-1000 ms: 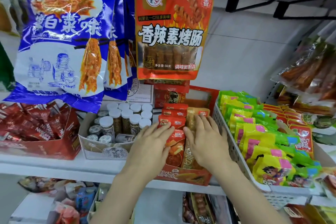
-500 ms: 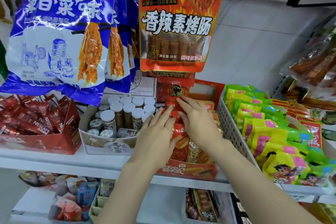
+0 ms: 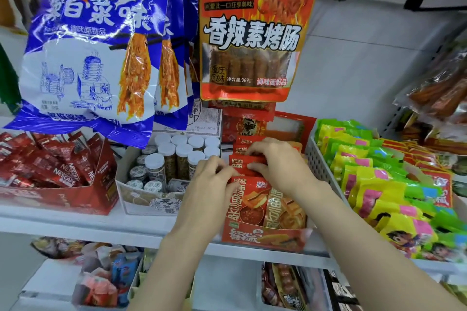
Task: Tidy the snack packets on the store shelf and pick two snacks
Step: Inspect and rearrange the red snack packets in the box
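On near shelf box [image 3: 262, 237]: our 2 hands, flat before, now pinch red packets [image 3: 241, 161]; left hand [image 3: 209, 184], right hand [image 3: 278, 166]; tidying continues.

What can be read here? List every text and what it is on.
"香辣素烤肠": hanging orange packet.
"净含量:38克", "调味面制品": same packet.
"白菜味": hanging blue bag.
"NESCAFE": red sachets.
"阿拉斯加": red packets the hands touch.
Jar lids, yellow packets, white box label: too small or blurred.

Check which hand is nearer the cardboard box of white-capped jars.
Left. The left hand sits beside the cardboard box of white-capped jars; the right hand is farther right, over the red snack packets.
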Demonstrator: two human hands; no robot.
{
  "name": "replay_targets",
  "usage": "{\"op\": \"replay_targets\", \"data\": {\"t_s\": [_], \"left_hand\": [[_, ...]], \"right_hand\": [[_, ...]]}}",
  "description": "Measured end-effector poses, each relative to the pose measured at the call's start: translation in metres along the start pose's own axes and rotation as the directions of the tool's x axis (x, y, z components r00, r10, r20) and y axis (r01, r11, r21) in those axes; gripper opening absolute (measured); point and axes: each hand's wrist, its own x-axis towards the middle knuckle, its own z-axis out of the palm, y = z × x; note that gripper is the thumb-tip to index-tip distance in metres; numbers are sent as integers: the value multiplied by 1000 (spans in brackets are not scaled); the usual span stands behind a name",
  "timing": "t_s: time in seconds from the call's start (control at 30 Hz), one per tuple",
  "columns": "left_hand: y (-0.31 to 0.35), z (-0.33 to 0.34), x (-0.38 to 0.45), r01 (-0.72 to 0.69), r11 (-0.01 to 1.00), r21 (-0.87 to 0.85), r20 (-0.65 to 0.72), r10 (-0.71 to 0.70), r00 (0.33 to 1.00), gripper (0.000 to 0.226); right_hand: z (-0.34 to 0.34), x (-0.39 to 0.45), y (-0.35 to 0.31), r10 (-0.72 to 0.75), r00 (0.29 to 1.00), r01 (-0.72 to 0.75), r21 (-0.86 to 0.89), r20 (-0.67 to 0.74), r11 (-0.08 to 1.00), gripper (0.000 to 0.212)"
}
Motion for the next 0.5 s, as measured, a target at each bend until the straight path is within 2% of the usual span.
{"op": "replay_targets", "data": {"t_s": [0.1, 0.2, 0.27, 0.4, 0.47, 0.5], "left_hand": [[2, -1, 1, 11, 1000, 18, -15, -11, 1000, 21], [2, -5, 6, 23, 1000, -6, -29, -23, 999, 20], [1, -6, 9, -7, 996, 94, 16, 6, 1000, 22], [3, 1, 8, 9, 954, 298, 74, -33, 997, 35], [6, 7, 6, 22, 948, 318, 46, -38, 998, 48], [9, 9, 5, 5, 952, 305, 21, -12, 1000, 57]], "right_hand": [[-4, 5, -5, -2, 997, 2, -1, 82, 1000, 26], [-12, 13, 0, 88, 991, -99, 110, 105, 989, 23], [-10, 16, 2, 124, 984, -139, 119, 125, 983, 22], [5, 20, -5, 166, 976, -164, -28, 143, 986, 25], [2, 20, -3, 179, 981, -179, -7, 68, 984, 22], [-2, 18, -1, 174, 984, -173, 21, -44, 985, 20]]}}
